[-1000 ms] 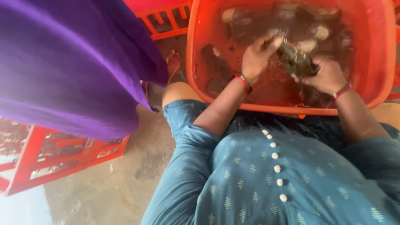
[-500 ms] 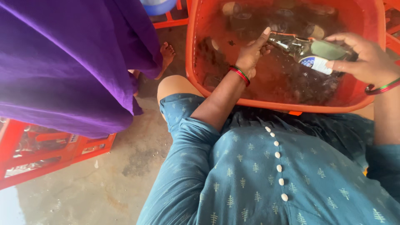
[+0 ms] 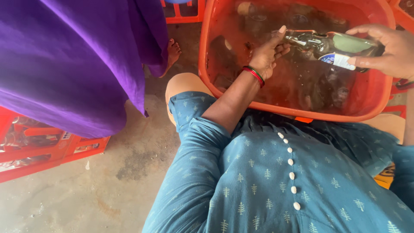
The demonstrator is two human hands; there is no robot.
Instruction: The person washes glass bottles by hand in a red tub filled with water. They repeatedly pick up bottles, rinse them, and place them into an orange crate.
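Concrete floor [image 3: 108,190], grey and stained, fills the lower left; a red plastic crate [image 3: 39,151] with bottles in it sits at the left edge, partly under a purple garment [image 3: 77,56] worn by a second person, whose bare foot [image 3: 172,49] rests on the floor just beside the tub's left wall.

Orange tub [image 3: 205,56] takes the upper middle and right, holding murky brown water with several submerged bottles, blurred. Its near rim lies against the wearer's lap, teal printed cloth below it.

Left hand [image 3: 267,54]: reaches over the near rim into the tub, fingers curled loosely around the neck end of a glass bottle [image 3: 332,45]. Red and green bangles at the wrist.

Bottle: held above the water, long axis roughly left to right, parallel to the near rim, neck to the left, base to the right. Greenish body, blue and white label on the lower side.

Right hand [image 3: 384,54]: wraps the thick base end from above and the right, fingers closed on the glass. It carries the body; the left hand only steadies the neck.

Room: open water lies below and behind the bottle; the right wall of the tub is close behind the right hand, red crates just beyond it.
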